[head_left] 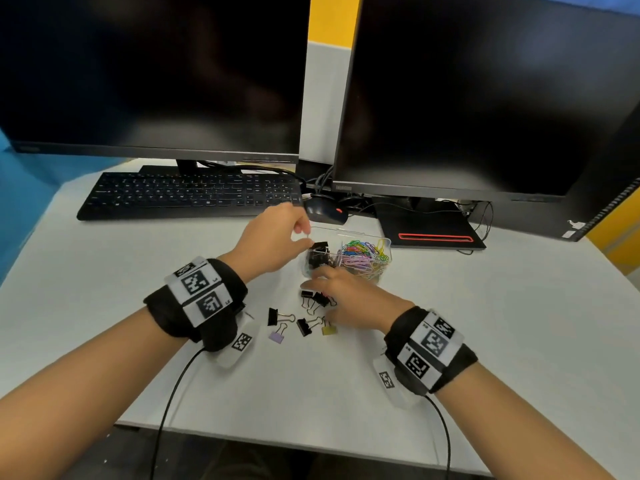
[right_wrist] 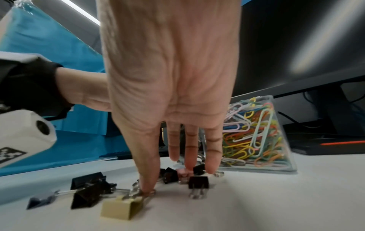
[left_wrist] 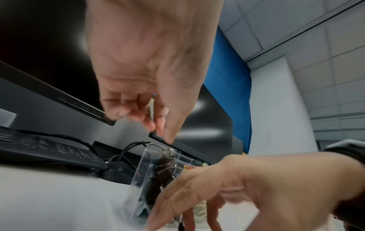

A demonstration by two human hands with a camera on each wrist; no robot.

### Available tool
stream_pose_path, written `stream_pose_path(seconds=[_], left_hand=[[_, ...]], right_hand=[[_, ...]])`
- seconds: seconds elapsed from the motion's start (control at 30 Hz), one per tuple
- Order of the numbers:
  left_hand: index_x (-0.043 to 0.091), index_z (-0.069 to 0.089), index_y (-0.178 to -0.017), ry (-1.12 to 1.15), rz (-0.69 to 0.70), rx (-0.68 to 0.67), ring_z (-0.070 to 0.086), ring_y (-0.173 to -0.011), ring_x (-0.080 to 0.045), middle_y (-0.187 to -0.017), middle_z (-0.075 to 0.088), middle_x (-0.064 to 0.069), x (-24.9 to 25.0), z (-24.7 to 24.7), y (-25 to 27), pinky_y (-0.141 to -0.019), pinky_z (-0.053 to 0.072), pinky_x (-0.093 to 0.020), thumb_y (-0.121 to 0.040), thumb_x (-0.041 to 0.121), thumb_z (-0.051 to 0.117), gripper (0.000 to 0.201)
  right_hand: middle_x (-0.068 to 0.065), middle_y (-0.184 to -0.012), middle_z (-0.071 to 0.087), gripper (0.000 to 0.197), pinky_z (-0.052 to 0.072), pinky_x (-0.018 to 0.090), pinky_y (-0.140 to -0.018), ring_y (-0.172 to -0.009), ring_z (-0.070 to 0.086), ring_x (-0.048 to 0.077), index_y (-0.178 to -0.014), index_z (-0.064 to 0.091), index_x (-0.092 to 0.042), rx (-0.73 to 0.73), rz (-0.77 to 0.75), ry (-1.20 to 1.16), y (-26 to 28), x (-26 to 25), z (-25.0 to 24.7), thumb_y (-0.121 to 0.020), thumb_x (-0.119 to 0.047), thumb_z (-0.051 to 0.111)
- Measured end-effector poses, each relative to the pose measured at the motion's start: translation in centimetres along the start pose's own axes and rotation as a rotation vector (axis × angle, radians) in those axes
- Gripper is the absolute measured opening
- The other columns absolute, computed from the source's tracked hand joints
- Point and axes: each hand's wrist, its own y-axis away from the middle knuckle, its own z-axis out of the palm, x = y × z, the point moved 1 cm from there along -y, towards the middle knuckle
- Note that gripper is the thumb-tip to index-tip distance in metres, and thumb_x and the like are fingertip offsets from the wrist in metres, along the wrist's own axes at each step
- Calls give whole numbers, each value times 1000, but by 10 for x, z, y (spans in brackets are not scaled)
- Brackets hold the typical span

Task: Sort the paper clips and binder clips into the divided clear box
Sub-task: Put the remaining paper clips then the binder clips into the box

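L hand hovers over the clear box's left compartment, thumb and forefinger pinching a black binder clip, wire handles toward the fingers. R hand, fingers straight, presses down on loose binder clips mid-desk, just before the box. Loose clips: approx. 5 black, 1 purple, 1 yellow, pointing every which way. Paper clips fill the right compartment.

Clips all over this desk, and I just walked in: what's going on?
A person is sorting clips into a clear box. The left hand holds a black binder clip over its left compartment; coloured paper clips fill the right one. The right hand reaches, fingers straight, among binder clips loose on the desk.
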Motion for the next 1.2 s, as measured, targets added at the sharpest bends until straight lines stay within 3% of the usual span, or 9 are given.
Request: stream_pose_path(seconds=[0.2,0.3,0.47,0.6,0.67,0.8,0.93,1.03,1.2], left_hand=[[23,61,-98,-148,-29,-568,53,-78,-10,-94,57,7,-21,7,35,-63,41,-22,-69,33,81,37],[22,59,-104,-235,-23,-708,50,-85,-13,-93,51,7,-21,16,47,-63,41,-22,-65,33,83,47],[16,62,-99,-247,10,-658,54,-83,-17,-83,50,8,-18,24,47,-65,45,-25,-73,8,71,29],[15,64,-93,-234,-6,-642,59,-80,-18,-80,55,7,-19,22,45,-68,51,-29,-72,11,72,23],[16,64,-90,-192,-10,-585,58,-73,-14,-83,60,5,-19,14,40,-63,49,-25,-72,16,75,21],[20,61,-100,26,38,-291,57,-72,-7,-86,61,10,-7,-14,17,-65,45,-20,-75,21,79,31],[19,59,-105,235,75,-18,54,-75,-10,-89,61,7,9,-17,-9,-68,45,-21,-74,20,79,37],[17,56,-114,252,47,-33,51,-84,-13,-97,62,2,13,-3,-23,-77,45,-26,-76,20,77,44],[20,38,-138,147,-20,-95,39,-118,-20,-125,52,-1,3,12,-21,-101,39,-41,-72,31,80,79]], right_hand=[[8,-120,50,46,46,42,-86,-114,46,28,-128,56,-18,16,-63,22,-17,-8,1,-86,0,57],[9,-113,52,34,45,39,-85,-107,51,27,-118,59,-9,36,-39,-17,-18,-9,0,-85,1,57],[9,-115,55,28,45,36,-87,-104,52,25,-110,56,-6,65,-8,-68,-15,-9,0,-83,3,57],[10,-115,57,26,43,30,-80,-104,54,25,-111,59,-8,45,33,-56,-12,-5,2,-86,-2,57],[11,-111,57,19,38,27,-75,-101,53,25,-105,61,-7,42,37,-29,-9,-4,2,-88,-2,55],[11,-102,57,9,35,29,-69,-86,47,23,-86,55,-11,50,49,-8,-4,-3,2,-87,-3,55],[8,-92,57,4,37,26,-65,-80,48,20,-89,61,-10,22,121,-72,-4,-1,0,-85,-9,61],[2,-78,55,6,37,23,-61,-73,50,19,-79,62,-11,11,123,-124,-1,-2,-2,-84,-9,64],[-1,-71,57,4,37,15,-56,-62,50,8,-81,67,-5,83,137,-238,9,5,-4,-84,-6,64]])
